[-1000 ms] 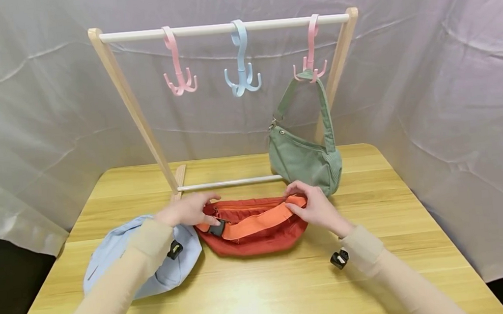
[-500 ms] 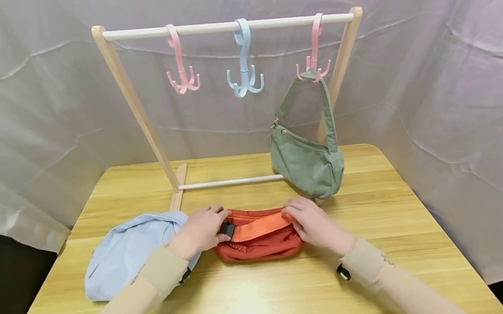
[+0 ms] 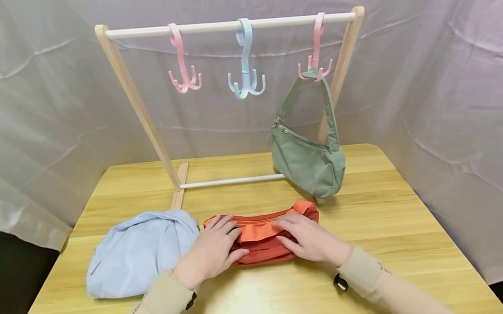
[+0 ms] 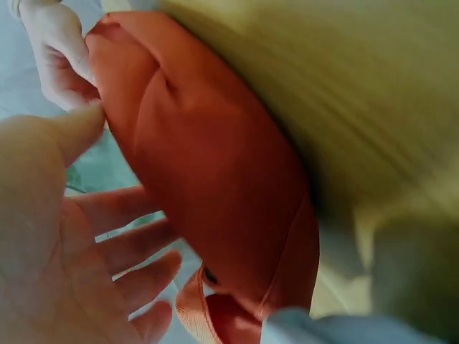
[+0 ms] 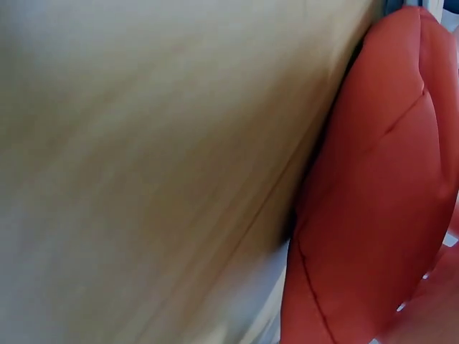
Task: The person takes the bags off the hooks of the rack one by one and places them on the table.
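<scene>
A red waist bag (image 3: 265,256) with an orange strap (image 3: 257,232) lies on the table in front of the rack. My left hand (image 3: 212,251) rests over its left part, fingers spread across the strap and thumb on the front. In the left wrist view the fingers look nearly straight against the bag (image 4: 215,165). Over the right part lies my right hand (image 3: 313,238), fingertips touching the strap, thumb apart from the fingers. The right wrist view shows mostly the bag's red side (image 5: 373,179); that hand is largely out of it. The strap's black buckle is mostly hidden by my left hand.
A light blue bag (image 3: 137,254) lies left of the red one. Behind stands a rack with a white rail (image 3: 210,27), carrying a left pink hook (image 3: 181,64), a blue hook (image 3: 246,63) and a right pink hook (image 3: 316,43). A green shoulder bag (image 3: 307,165) hangs from the right pink hook.
The red bag has come nearer to me. My left hand has let go of the buckle area and spread over the bag; my right hand has moved inward from the strap's right end.
</scene>
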`<state>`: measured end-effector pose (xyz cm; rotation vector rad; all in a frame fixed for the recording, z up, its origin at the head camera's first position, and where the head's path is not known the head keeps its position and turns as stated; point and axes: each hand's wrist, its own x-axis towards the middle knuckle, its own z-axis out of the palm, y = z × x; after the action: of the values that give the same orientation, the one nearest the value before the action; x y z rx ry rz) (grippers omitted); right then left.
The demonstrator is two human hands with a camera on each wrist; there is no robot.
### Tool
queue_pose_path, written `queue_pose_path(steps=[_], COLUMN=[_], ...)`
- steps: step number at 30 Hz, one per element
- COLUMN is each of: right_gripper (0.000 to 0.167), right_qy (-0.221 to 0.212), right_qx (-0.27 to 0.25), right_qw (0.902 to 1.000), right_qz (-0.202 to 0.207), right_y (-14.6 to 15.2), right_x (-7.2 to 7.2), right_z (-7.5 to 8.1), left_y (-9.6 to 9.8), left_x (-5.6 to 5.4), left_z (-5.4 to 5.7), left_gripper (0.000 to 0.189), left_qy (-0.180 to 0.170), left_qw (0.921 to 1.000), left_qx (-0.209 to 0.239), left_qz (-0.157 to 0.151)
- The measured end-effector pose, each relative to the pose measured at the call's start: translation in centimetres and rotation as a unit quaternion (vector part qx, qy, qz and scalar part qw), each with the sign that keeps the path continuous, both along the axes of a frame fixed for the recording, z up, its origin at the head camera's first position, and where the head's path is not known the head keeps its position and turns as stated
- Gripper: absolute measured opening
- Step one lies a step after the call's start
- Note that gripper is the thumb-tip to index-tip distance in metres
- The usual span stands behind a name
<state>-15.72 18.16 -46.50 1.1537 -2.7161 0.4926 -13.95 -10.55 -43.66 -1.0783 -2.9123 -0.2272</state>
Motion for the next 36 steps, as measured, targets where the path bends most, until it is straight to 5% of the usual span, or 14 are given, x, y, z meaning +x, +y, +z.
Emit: queue_pose_path(steps=[6,17,36], right_gripper=[0.034,0.041,0.034], right_qy=[-0.026,-0.1,-0.119], right_qx=[0.006,0.05,0.073], right_qw=[0.9996,0.9937,0.9896], right_qz=[-0.002,0.0,0.034], right_y=[-0.5,-0.7,-1.4], right_x=[0.5,0.8,0.1], right_z=[-0.5,0.0,1.0], left_y=[0.6,0.7,1.0], left_x=[0.6,0.2,0.2], left_z=[-0.9,-1.5,-1.0], left_gripper=[0.067,0.056,0.049], left_qy=[-0.049,-0.062,-0.041], left_qw=[0.9984,0.9978,0.999], left_qx=[0.026,0.024,-0.02], left_qz=[0.007,0.006,0.005])
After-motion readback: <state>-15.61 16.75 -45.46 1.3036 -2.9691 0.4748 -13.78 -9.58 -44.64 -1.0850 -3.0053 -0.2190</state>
